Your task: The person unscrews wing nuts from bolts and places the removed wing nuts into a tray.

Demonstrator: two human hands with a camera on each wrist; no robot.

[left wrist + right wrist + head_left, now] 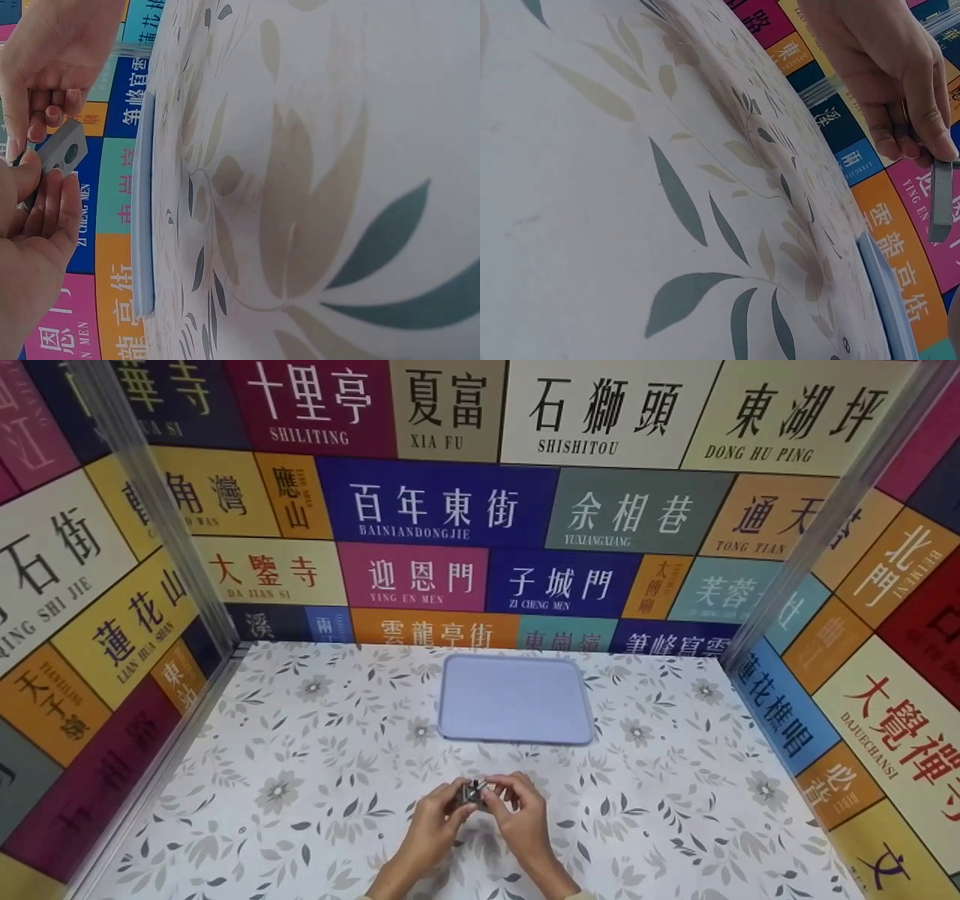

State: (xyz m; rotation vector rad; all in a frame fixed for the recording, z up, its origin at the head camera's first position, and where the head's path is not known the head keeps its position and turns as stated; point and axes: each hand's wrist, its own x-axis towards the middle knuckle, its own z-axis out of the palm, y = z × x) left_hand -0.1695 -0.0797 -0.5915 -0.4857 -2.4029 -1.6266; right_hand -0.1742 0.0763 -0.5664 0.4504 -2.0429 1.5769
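A small grey metal block (474, 793) with dark parts is held up between both hands above the near middle of the table. In the left wrist view the block (66, 150) shows a flat face with a round hole. My left hand (439, 815) pinches it between thumb and fingers. From the other side my right hand (523, 812) has thumb and forefinger at a small dark part of it, mostly hidden by the fingers. The right wrist view shows the block's narrow side (940, 202) jutting from the left hand's (892, 71) fingertips.
Beyond the hands, a pale lilac tray (515, 699) lies on the table toward the back edge. A white cloth with grey leaves and flowers covers the table (315, 750). Colourful sign-printed walls (442, 502) enclose the back and both sides, with clear strips at the corners.
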